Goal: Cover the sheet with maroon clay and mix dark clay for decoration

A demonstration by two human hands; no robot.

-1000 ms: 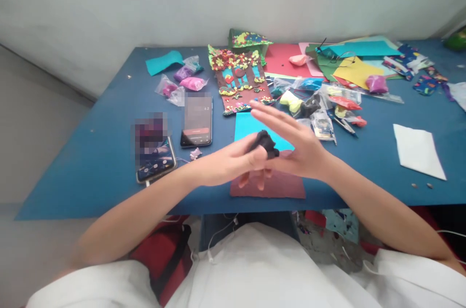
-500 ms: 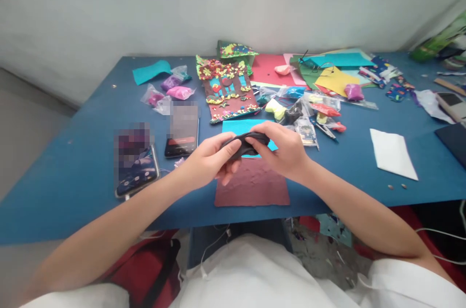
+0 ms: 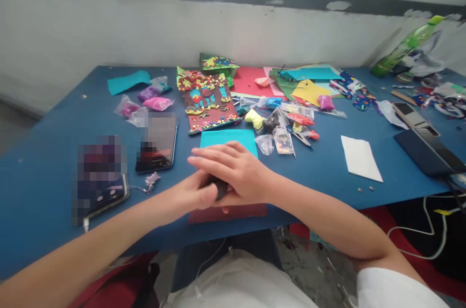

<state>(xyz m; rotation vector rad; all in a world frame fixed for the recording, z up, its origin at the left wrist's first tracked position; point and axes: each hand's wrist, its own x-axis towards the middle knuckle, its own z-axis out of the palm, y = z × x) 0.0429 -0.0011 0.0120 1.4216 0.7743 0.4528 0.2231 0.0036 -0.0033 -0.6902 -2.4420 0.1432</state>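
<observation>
Between my two palms sits a dark lump of modelling clay (image 3: 220,188), mostly hidden by the fingers. My left hand (image 3: 194,195) cups it from below and the left, its thumb lying along the near side. Across the top lies my right hand (image 3: 242,172), fingers fairly straight and pressed over the clay and the left hand. Under both hands a reddish-brown sheet (image 3: 240,213) lies near the table edge, partly covered. A turquoise sheet (image 3: 233,139) lies just behind it.
A decorated clay house panel (image 3: 209,104) lies at the back. Bagged clay (image 3: 274,121) and tools are to its right. Two phones (image 3: 160,145) lie at left, a folded white paper (image 3: 361,158) at right. A green bottle (image 3: 407,48) leans at the far right.
The clay was stretched between my fingertips; now it is pressed between both palms, with my right hand laid over my left. The hands have come lower and the view has shifted right.
</observation>
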